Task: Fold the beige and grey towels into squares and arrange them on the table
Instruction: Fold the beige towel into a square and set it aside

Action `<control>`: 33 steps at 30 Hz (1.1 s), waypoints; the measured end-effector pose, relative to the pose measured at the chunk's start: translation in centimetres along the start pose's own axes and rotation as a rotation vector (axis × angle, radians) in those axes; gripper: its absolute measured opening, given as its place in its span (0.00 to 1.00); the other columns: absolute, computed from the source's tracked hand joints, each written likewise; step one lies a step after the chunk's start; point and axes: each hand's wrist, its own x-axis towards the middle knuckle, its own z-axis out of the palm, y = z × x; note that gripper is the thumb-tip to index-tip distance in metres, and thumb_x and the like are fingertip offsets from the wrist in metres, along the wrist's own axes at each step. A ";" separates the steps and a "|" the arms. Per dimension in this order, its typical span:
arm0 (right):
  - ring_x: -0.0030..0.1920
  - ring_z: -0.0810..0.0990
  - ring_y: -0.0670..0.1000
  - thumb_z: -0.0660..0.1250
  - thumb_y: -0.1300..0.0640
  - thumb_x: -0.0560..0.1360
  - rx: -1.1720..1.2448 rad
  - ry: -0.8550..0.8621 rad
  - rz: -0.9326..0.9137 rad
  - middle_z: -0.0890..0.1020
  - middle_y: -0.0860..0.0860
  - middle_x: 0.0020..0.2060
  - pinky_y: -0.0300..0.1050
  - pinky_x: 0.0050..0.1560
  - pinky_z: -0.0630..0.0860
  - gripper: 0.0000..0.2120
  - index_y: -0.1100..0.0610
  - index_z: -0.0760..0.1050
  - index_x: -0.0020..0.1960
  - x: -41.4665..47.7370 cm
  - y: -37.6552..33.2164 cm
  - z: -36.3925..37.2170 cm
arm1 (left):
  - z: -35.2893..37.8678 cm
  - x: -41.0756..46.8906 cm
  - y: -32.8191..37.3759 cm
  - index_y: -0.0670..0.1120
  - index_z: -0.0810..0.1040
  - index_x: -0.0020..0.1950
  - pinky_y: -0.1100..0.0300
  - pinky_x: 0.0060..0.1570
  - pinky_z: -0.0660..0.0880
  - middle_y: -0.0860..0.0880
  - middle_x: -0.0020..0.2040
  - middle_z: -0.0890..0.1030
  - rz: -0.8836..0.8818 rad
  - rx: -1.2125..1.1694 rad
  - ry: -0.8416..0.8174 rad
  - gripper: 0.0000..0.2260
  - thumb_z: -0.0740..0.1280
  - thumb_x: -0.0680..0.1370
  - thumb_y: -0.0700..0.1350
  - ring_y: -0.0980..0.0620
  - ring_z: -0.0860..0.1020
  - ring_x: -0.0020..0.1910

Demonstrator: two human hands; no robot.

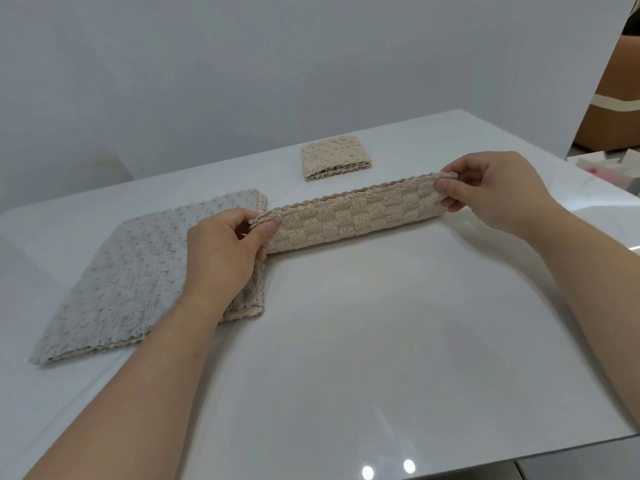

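A glossy white table (346, 341) stood before a plain wall (207, 64). One grey towel (131, 271) lay atop a beige towel (247, 306), left of the beige strip (353, 211), whose ends the left hand (221, 251) and right hand (495, 188) pinched; one folded square (334, 161) lay behind it.

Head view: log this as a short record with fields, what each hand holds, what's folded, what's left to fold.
left hand: pinches left end of held towel
right hand: pinches its right end
held towel: beige, folded into a long strip, above the table
done: folded square, beige, far side
left to fold: grey towel, flat on a beige towel, at the left
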 end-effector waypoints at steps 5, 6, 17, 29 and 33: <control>0.31 0.83 0.45 0.71 0.56 0.78 -0.053 -0.004 -0.033 0.86 0.53 0.36 0.25 0.37 0.73 0.02 0.54 0.82 0.48 0.0 -0.1 0.0 | -0.1 0.0 -0.2 0.51 0.86 0.46 0.69 0.26 0.71 0.49 0.28 0.82 -0.006 0.012 -0.016 0.04 0.75 0.78 0.50 0.59 0.74 0.24; 0.31 0.82 0.44 0.71 0.56 0.79 -0.062 -0.005 -0.036 0.86 0.53 0.36 0.25 0.37 0.73 0.02 0.54 0.82 0.49 -0.1 -0.1 0.0 | -0.1 0.0 -0.3 0.50 0.86 0.46 0.69 0.27 0.71 0.49 0.28 0.82 -0.003 0.013 -0.019 0.04 0.74 0.78 0.50 0.59 0.74 0.24; 0.31 0.82 0.46 0.69 0.56 0.80 -0.094 0.040 -0.054 0.85 0.51 0.39 0.29 0.36 0.74 0.02 0.55 0.78 0.50 -0.3 -0.6 0.4 | -0.2 0.0 -0.3 0.56 0.85 0.45 0.70 0.27 0.70 0.49 0.28 0.82 -0.002 -0.025 -0.013 0.02 0.74 0.77 0.52 0.58 0.75 0.24; 0.29 0.78 0.45 0.64 0.49 0.80 0.157 0.218 -0.164 0.81 0.43 0.45 0.44 0.33 0.74 0.02 0.42 0.73 0.52 -0.7 -2.5 -1.3 | -1.1 1.2 3.0 0.51 0.82 0.45 0.56 0.32 0.75 0.52 0.33 0.82 0.069 -0.201 -0.028 0.04 0.74 0.78 0.47 0.47 0.83 0.29; 0.35 0.77 0.43 0.65 0.44 0.76 0.162 0.283 -0.154 0.81 0.41 0.41 0.51 0.42 0.76 0.03 0.34 0.73 0.46 -0.9 -2.8 -1.6 | -1.4 1.5 3.9 0.49 0.83 0.45 0.65 0.28 0.74 0.50 0.31 0.83 0.078 -0.204 -0.065 0.03 0.74 0.78 0.45 0.51 0.82 0.27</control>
